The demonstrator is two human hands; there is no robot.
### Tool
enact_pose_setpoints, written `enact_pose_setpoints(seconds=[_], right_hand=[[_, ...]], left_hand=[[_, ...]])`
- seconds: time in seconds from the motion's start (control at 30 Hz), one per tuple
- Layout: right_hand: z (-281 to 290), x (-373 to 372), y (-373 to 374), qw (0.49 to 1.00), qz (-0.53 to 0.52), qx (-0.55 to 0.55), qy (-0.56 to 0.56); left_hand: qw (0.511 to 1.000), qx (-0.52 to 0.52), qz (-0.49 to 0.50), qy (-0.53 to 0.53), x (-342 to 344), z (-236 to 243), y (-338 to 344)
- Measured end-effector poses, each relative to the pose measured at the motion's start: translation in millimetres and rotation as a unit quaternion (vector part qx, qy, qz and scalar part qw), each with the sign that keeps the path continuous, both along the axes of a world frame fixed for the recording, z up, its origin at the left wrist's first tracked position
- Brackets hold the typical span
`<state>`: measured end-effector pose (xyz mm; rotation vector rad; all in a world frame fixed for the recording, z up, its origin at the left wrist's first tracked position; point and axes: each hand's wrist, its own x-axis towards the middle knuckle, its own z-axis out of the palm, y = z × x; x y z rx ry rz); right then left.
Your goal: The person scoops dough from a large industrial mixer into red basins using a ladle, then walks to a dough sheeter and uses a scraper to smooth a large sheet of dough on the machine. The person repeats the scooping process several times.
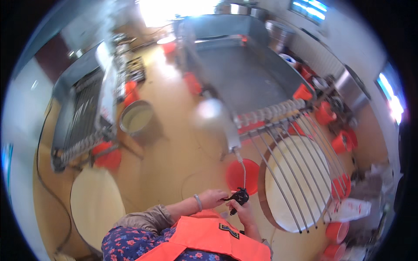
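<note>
Orange apron (209, 235) nearest, right fingers (237, 205) curl round a black crank (241, 195), left fingers (220, 195) pinch its handle (226, 199).

An orange apron (198, 232) with a dark patch (229, 230) is covering navy floral cloth (128, 238); above the left hand (213, 198), a greyish wristband (198, 202) and taupe sleeve (146, 219) are showing.

The left forearm (180, 209) reaches across to the right, bare below its bunched sleeve (143, 222); the left hand (212, 199) extends its fingers toward the right hand (243, 210), which is curled in a grip.
</note>
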<state>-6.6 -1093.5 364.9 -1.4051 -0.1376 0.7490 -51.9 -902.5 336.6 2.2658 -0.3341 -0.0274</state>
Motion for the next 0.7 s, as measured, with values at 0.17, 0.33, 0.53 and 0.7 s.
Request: enact_pose_setpoints(seconds=[0.17, 0.33, 0.53, 0.7], right_hand=[[-7, -14, 15, 0.994, 0.108, -0.007, 0.011], [-17, -40, 44, 0.977, 0.194, -0.084, -0.019], [-33, -66, 68, 0.912, 0.329, -0.11, -0.221], [-61, -90, 34, 0.74, 0.485, -0.063, -0.462]], left_hand=[[0.985, 0.074, 0.141, -0.073, -53, -23, -15], [0.948, -0.014, 0.317, -0.036, -104, -62, -31], [0.705, -0.546, 0.453, 0.023, -136, -73, -69], [0.474, -0.755, 0.437, -0.122, -165, -69, -127]])
